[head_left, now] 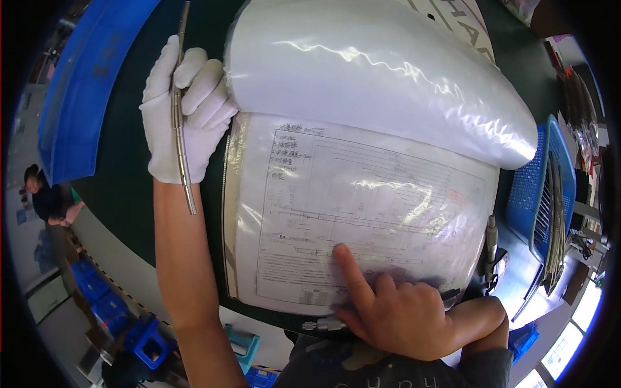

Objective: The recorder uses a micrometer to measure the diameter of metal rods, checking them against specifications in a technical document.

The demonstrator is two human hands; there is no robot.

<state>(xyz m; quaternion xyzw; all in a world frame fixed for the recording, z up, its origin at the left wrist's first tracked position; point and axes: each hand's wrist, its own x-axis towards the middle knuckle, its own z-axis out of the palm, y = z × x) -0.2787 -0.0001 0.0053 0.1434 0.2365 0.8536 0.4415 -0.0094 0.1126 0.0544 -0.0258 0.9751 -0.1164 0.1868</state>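
Observation:
My left hand (202, 107), in a white glove, is closed round a thin stepped metal rod (178, 132). The rod stands lengthwise across the palm, its lower end reaching over my wrist. My bare right hand (401, 317) rests over the lower part of a technical drawing (375, 194) in a clear plastic sleeve. Its index finger is stretched out with the tip on the sheet; the other fingers are curled. Beside the thumb lies the metal barrel of what looks like a micrometer (323, 324), partly hidden. A dark slim thing (450, 294) shows past the knuckles.
A curled-back plastic sleeve (381, 77) arches over the drawing's upper part. A blue tray (87, 90) stands at far left, a blue basket (540, 187) with papers at right. Another measuring tool (492, 249) lies by the sheet's right edge. A person (46, 194) is in the left background.

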